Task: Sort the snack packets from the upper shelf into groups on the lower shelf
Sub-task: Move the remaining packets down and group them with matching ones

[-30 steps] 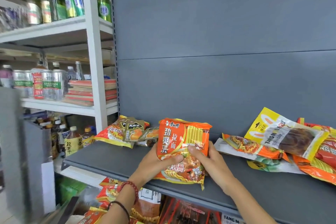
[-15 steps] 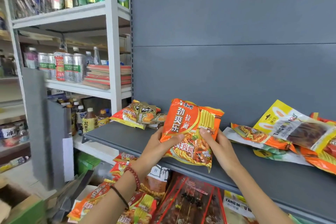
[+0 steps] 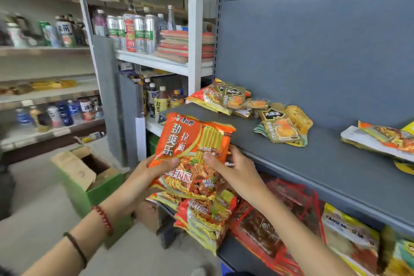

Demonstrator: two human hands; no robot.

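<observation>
I hold an orange noodle packet (image 3: pixel 192 150) in both hands, in front of the left end of the grey upper shelf (image 3: pixel 313 161). My left hand (image 3: pixel 154 172) grips its lower left edge, thumb on the front. My right hand (image 3: pixel 233 170) pinches its right side. Below the packet, more orange noodle packets (image 3: pixel 201 217) are stacked at the left end of the lower shelf (image 3: pixel 230 251). On the upper shelf lie an orange packet with small brown sachets (image 3: pixel 226 96), a pile of brown and yellow sachets (image 3: pixel 284 125), and further packets at the right edge (image 3: pixel 380 139).
Red-wrapped packets (image 3: pixel 275 222) and yellow bags (image 3: pixel 349 235) lie on the lower shelf to the right. A green cardboard box (image 3: pixel 89 181) stands open on the floor at left. White shelving with cans and bottles (image 3: pixel 139 31) stands behind.
Both hands have brought the orange noodle packet off the upper shelf, leftward and down toward the lower shelf's stack. My view has swung left and downward.
</observation>
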